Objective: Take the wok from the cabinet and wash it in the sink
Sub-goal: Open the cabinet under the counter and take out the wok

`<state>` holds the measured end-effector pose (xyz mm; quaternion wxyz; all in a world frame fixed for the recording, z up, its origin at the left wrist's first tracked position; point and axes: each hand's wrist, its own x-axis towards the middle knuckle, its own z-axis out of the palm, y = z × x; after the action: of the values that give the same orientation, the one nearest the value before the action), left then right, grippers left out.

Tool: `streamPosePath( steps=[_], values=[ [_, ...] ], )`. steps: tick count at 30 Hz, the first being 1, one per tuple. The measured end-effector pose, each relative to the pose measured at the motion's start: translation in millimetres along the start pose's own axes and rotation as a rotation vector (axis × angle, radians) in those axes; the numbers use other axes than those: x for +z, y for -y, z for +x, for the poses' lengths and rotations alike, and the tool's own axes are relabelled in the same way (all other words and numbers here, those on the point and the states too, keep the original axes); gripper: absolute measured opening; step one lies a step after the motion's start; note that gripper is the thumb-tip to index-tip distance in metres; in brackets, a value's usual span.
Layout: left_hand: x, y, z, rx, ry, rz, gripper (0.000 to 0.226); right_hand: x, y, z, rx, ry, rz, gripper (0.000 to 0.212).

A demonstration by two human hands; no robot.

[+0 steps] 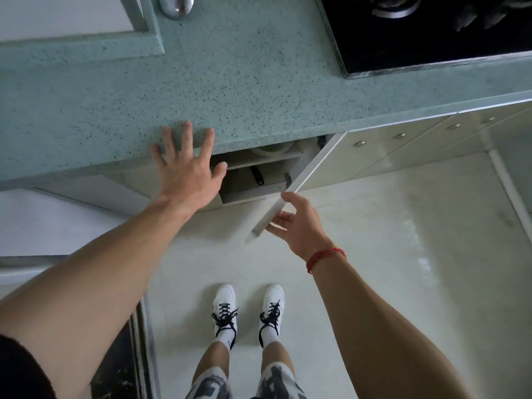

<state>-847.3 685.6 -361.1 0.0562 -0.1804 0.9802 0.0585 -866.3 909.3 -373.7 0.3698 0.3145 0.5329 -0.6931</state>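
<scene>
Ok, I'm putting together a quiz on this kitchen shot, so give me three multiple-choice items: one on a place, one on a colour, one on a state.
1. Where does the left hand rest?
A. on the countertop edge
B. on the hob
C. on the floor

2. What colour is the wristband?
A. blue
B. red
C. green

3. How does the cabinet door stand?
A. shut
B. swung open
C. taken off

Answers:
1 A: its spread fingers lie flat on the countertop's front edge.
2 B: the wristband on the right wrist is red.
3 B: the right hand grips the door's edge, and the shelves inside show.
</scene>
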Motion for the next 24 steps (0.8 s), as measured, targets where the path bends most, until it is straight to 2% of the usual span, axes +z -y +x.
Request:
streamPosePath(
  steps=[6,11,18,24],
  values=[
    [-3,0,-2,-0.01,0.026,0.003,0.073,-34,4,-14,0.0,-0.061,-0.153,0.032],
    [-3,1,-2,-0.005,0.03,0.007,0.074,-73,11,-22,-0.055,-0.226,-0.349,0.042],
    [-2,-1,-2,-0.02,0.037,0.019,0.073,-133,33,-25,-0.201,-0.588,-1.002,0.057],
    [-2,0,-2,-0.02,0.022,0.0,0.073,-149,55,-27,-0.212,-0.726,-1.22,0.064]
  ],
)
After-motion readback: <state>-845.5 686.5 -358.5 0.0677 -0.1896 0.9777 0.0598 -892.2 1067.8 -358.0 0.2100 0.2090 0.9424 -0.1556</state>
